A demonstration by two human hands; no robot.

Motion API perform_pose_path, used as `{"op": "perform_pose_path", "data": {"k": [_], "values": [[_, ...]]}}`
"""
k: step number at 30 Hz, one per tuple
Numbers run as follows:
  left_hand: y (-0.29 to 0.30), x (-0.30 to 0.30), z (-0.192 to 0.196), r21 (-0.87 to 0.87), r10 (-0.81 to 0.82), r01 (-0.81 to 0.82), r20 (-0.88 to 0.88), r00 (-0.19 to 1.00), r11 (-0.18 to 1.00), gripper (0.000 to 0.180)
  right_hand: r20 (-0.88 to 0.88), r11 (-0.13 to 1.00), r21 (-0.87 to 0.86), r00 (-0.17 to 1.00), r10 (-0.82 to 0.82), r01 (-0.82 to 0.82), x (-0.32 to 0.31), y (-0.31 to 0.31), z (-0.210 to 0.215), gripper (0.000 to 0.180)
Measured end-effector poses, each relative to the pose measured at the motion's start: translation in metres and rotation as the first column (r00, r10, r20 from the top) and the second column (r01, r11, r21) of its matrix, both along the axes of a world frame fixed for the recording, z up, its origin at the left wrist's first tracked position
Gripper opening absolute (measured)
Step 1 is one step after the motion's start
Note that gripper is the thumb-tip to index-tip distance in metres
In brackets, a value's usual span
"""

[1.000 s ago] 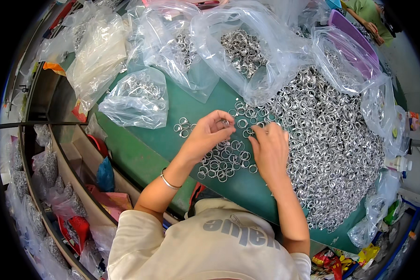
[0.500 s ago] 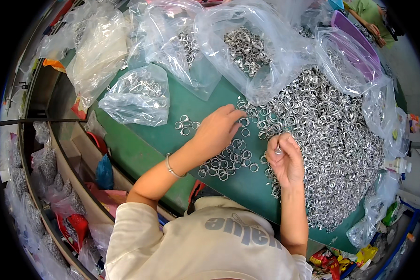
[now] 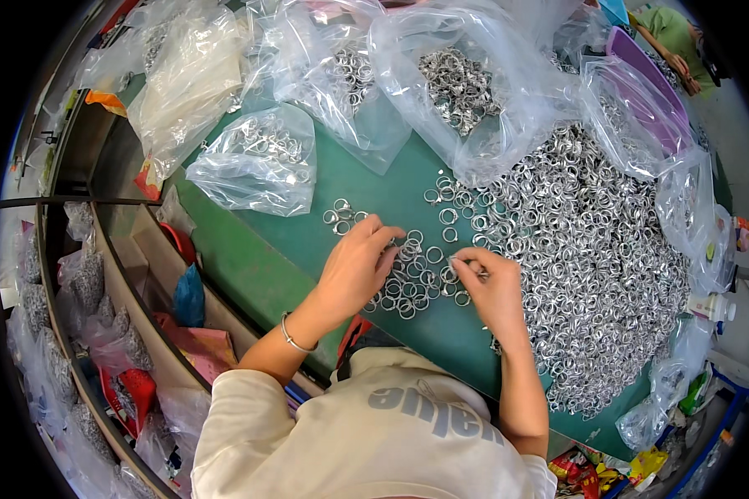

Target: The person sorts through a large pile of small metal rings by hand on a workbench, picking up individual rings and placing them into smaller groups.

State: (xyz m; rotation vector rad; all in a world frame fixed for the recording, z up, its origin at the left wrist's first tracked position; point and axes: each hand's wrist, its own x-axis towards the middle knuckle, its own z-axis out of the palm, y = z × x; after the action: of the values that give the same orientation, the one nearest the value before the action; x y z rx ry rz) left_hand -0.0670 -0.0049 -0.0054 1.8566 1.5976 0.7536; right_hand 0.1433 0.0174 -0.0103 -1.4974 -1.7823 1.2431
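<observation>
My right hand (image 3: 493,287) pinches a small silver ring (image 3: 453,262) between thumb and fingertips, mostly hidden by the fingers. It is at the right side of a loose group of silver rings (image 3: 408,287) on the green table. Over the left edge of that group is my left hand (image 3: 358,264), its fingers bent and thumb apart, with nothing visible held. Just beyond it lie a few separate rings (image 3: 341,218). The large heap of silver rings (image 3: 591,258) spreads to the right of my right hand.
Clear plastic bags (image 3: 258,162) holding rings line the far side of the green table (image 3: 354,179). A purple basket (image 3: 649,83) stands at the far right, near another person's hand (image 3: 682,71). Shelves (image 3: 146,320) with bagged metal pieces curve along the left.
My right hand has moved left from the heap's edge to the loose ring group. My left hand has drawn back toward me and left, off the rings at the heap's far edge.
</observation>
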Motion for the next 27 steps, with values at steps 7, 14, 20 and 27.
{"op": "perform_pose_path", "data": {"k": [7,14,20,27], "values": [[0.0,0.007,-0.005,0.032,-0.039,0.039,-0.017,0.999,0.999,0.021,-0.862,0.819,-0.451,0.412,-0.296,-0.356,0.029,-0.009,-0.002,0.036],[0.0,0.004,-0.011,0.022,0.019,-0.022,0.126,0.992,1.0,0.011,-0.827,0.778,-0.553,0.311,-0.469,-0.299,0.037,-0.024,-0.007,0.022],[0.001,-0.008,0.002,-0.135,0.18,-0.159,0.158,0.971,0.978,0.01,0.114,0.994,0.085,0.99,-0.084,0.075,0.004,-0.035,0.004,0.025],[0.004,-0.021,-0.009,-0.55,0.413,0.195,0.778,0.474,0.812,0.011,0.37,0.979,0.194,0.929,-0.02,-0.056,-0.009,-0.037,-0.001,0.03]]}}
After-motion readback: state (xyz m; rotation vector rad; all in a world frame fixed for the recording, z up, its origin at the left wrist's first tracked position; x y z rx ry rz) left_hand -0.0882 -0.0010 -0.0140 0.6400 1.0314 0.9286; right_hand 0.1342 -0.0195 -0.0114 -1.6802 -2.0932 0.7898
